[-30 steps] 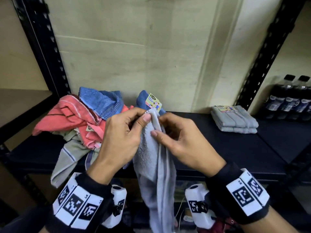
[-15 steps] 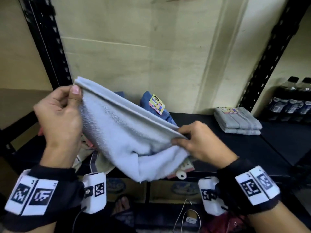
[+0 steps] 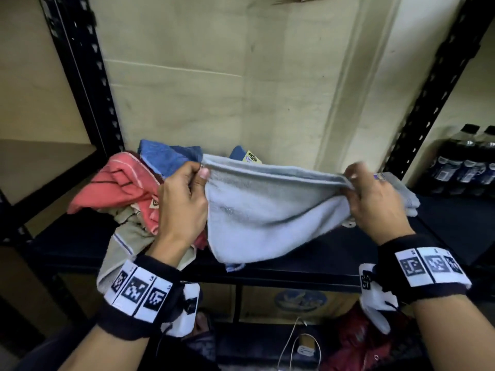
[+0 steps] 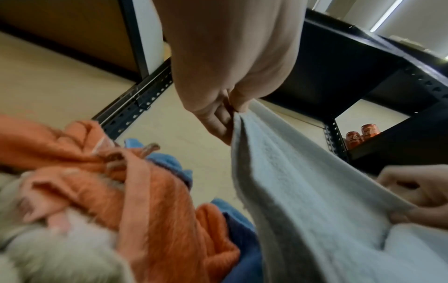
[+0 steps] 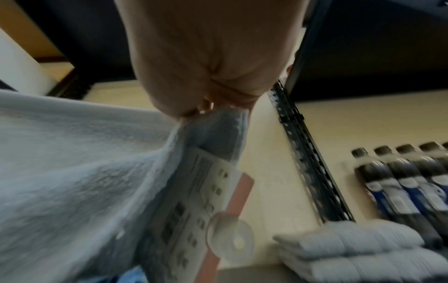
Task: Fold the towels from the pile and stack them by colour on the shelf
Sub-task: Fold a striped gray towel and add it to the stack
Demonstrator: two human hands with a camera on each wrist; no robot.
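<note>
Two hands hold my grey towel (image 3: pixel 270 210) stretched level between them, above the dark shelf (image 3: pixel 334 250). My left hand (image 3: pixel 184 207) pinches one top corner between thumb and curled fingers; my right hand (image 3: pixel 375 202) has its fingers curled round the other. Half a second ago the left corner sat much higher and the top edge sloped down to the right; now the left hand has dropped, the right has moved outward, and the edge runs nearly flat. A card tag (image 5: pixel 194 193) hangs from the towel just under my right fingers. The unfolded pile (image 3: pixel 128 194) lies beyond my left hand, and the folded grey stack (image 3: pixel 407 196) sits just behind my right.
</note>
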